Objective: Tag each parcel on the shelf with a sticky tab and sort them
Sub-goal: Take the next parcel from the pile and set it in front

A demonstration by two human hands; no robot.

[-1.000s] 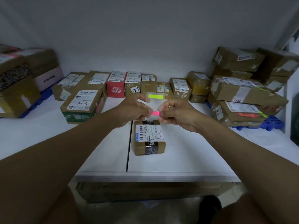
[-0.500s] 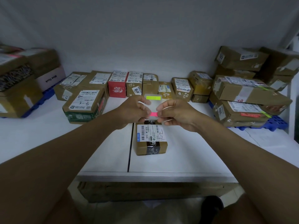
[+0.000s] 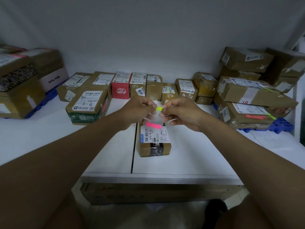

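Step judged: peeling yellow tab (image 3: pixel 159 108) off clear sheet (image 3: pixel 152 116), for parcel (image 3: pixel 154 140) directly below.
Do well: peel slowly from tab end, keep sheet taut, avoid curling tab or touching adhesive; pink tab (image 3: pixel 153 125) stays on sheet.
Left hand (image 3: pixel 138 110): above parcel, fingers pinched shut on sheet's upper left edge.
Right hand (image 3: pixel 180 113): above parcel, thumb and forefinger clamped on yellow tab's right end, other fingers loosely curled.
Parcel lies flat on shelf (image 3: pixel 189 161), label up, untagged.
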